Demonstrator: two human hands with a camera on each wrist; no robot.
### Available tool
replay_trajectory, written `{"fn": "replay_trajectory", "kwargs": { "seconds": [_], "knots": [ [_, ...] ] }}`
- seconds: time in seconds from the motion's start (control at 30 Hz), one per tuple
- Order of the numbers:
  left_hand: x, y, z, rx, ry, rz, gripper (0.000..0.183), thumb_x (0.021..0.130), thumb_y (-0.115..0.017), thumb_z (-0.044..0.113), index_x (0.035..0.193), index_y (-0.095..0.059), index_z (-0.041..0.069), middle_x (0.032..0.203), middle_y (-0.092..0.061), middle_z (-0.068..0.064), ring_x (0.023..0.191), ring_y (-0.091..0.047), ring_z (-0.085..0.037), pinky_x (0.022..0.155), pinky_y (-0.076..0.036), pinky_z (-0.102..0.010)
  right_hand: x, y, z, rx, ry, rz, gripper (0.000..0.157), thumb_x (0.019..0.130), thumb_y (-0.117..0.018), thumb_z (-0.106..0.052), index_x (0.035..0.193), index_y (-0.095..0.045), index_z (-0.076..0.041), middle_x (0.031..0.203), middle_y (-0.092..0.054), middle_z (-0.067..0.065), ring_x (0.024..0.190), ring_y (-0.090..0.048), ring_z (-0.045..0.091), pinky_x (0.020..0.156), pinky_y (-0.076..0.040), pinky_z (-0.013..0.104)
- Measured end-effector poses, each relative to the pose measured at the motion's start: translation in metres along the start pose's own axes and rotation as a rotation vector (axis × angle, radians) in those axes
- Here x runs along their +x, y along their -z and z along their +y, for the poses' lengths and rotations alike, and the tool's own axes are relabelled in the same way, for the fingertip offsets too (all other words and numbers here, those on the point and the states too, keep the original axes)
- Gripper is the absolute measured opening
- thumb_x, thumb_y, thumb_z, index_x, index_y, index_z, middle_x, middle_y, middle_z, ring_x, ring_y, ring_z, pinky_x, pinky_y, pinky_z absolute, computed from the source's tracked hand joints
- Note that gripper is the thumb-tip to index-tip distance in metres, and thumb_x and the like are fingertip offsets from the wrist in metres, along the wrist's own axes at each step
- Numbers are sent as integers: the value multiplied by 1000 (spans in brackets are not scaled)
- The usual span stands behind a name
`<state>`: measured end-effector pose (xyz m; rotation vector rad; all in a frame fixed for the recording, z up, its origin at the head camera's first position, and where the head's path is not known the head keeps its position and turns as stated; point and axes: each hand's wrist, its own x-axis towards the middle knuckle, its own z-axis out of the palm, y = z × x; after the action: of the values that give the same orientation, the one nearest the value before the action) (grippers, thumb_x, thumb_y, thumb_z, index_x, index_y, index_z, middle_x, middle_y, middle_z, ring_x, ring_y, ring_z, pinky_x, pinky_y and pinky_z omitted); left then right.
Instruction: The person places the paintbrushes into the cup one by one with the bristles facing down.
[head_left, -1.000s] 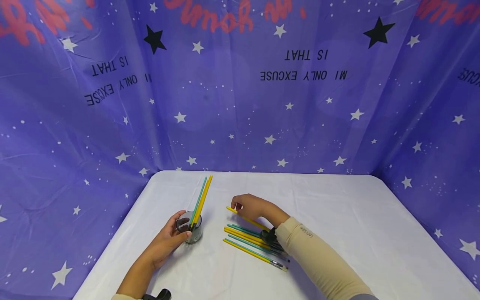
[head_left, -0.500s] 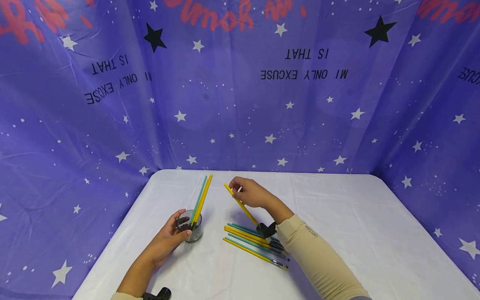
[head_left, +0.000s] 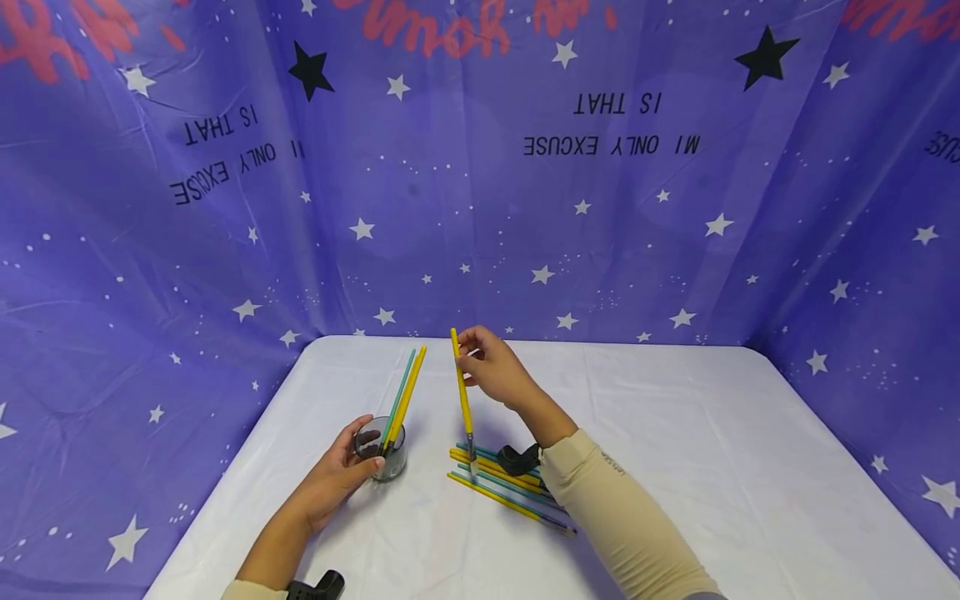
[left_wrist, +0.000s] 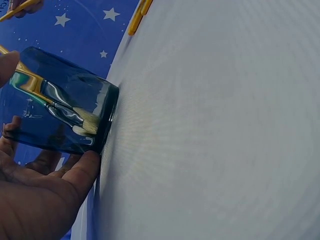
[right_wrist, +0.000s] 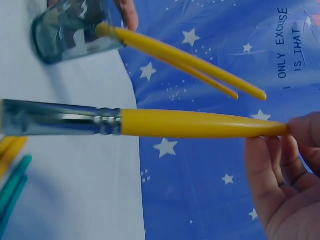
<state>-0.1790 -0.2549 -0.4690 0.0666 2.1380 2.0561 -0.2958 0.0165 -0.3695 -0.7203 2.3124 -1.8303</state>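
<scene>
The yellow brush (head_left: pixel 462 387) is up in the air over the bench (head_left: pixel 675 450), a bit nearer the left edge than the right. It is long and thin and stands nearly straight up, with its handle tip at the top and its hairy end pointing down. The brushes in the glass (head_left: pixel 405 396) lean toward the far edge and a little to the right, hairs down at the bottom. The brushes on the bench (head_left: pixel 495 497) lie flat side by side, handle tips toward the left edge, hairy ends toward the right and near edges.

A black gadget (head_left: pixel 519 460) and a sleeve (head_left: pixel 622 517) hide part of the flat brushes. I can't tell if the held brush touches them. Its hairs are cut off in the right wrist view. The bench's near edge is out of sight.

The right hand (head_left: pixel 491 367) pinches the yellow brush near its handle tip, with thumb and fingers close together. The left hand (head_left: pixel 337 482) is curled round the glass (head_left: pixel 393 472), with its thumb at the glass's near side.
</scene>
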Motion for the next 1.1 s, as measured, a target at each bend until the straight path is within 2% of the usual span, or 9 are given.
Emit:
{"fn": "replay_trajectory", "kwargs": {
  "seconds": [0.2, 0.4, 0.63, 0.87, 1.1],
  "knots": [
    [1, 1, 1, 2, 1, -1, 82, 92, -67, 7, 157, -17, 14, 153, -28, -22, 136, -33, -35, 94, -43, -25, 3, -8, -7, 130, 26, 98, 19, 98, -56, -1, 117, -52, -3, 102, -54, 12, 90, -61, 24, 75, -57, 39],
    [2, 2, 0, 3, 5, 4, 83, 92, -67, 7, 157, -17, 14, 153, -28, -22, 136, -33, -35, 94, -43, -25, 7, -16, -10, 321, 46, 191, 19, 97, -55, 3, 116, -50, -1, 99, -52, 9, 84, -61, 19, 79, -56, 49],
    [2, 0, -1, -16, 2, 1, 83, 92, -67, 6, 157, -16, 13, 152, -29, -22, 135, -34, -35, 93, -44, -25, 9, -28, -14, 468, 91, 265, 20, 97, -56, 4, 114, -50, -3, 100, -54, 8, 89, -62, 24, 73, -57, 35],
    [2, 1, -1, -14, -4, 0, 82, 92, -67, 6, 157, -16, 14, 152, -29, -22, 134, -35, -35, 93, -44, -25, 7, -46, -12, 472, 147, 257, 22, 97, -55, 5, 118, -47, 1, 103, -54, 8, 89, -62, 22, 76, -57, 37],
    [2, 2, -1, 0, -1, -1, 82, 93, -67, 7, 157, -16, 13, 152, -28, -22, 135, -34, -35, 93, -44, -26, 4, -64, 2, 386, 118, 180, 20, 99, -54, 4, 118, -47, 2, 106, -54, 12, 93, -62, 24, 78, -57, 39]
  ]
}}
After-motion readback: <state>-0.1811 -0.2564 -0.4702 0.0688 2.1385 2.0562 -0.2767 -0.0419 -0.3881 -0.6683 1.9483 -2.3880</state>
